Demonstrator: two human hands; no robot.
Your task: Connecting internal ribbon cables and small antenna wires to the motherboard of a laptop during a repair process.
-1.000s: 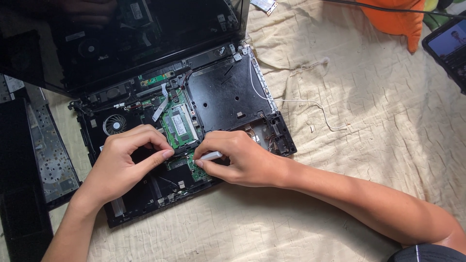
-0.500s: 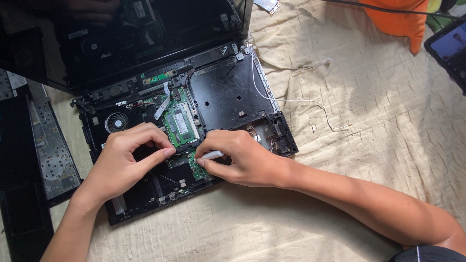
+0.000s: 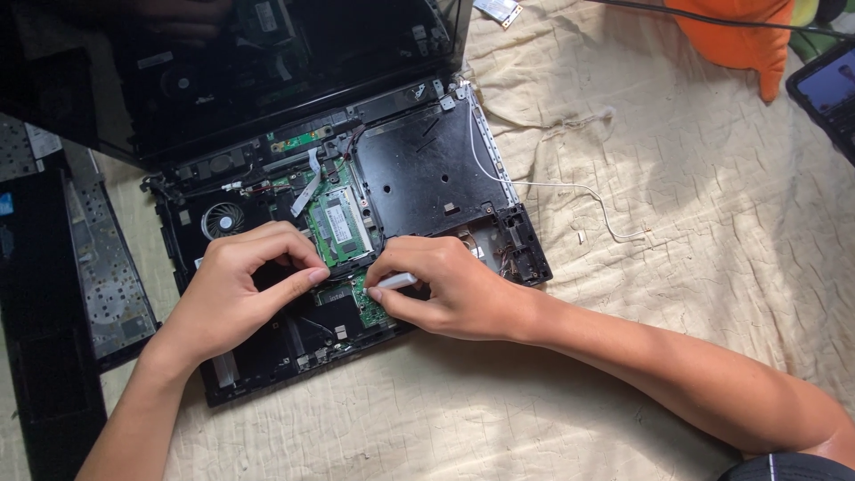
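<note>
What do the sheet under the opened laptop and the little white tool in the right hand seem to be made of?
Sheet: cream woven cloth, seemingly cotton, matte, creased and quilted. White tool, pinched in the right hand: likely smooth plastic, slightly glossy; too small to be sure.

Bare forearms, 2 ringless hands (image 3: 232, 294)

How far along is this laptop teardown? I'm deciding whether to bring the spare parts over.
Done: the laptop is opened, its board and fan bare. In hand: the right hand pinches a white tool at the board; the left hand rests alongside. Left: the memory module remains seated.
</note>
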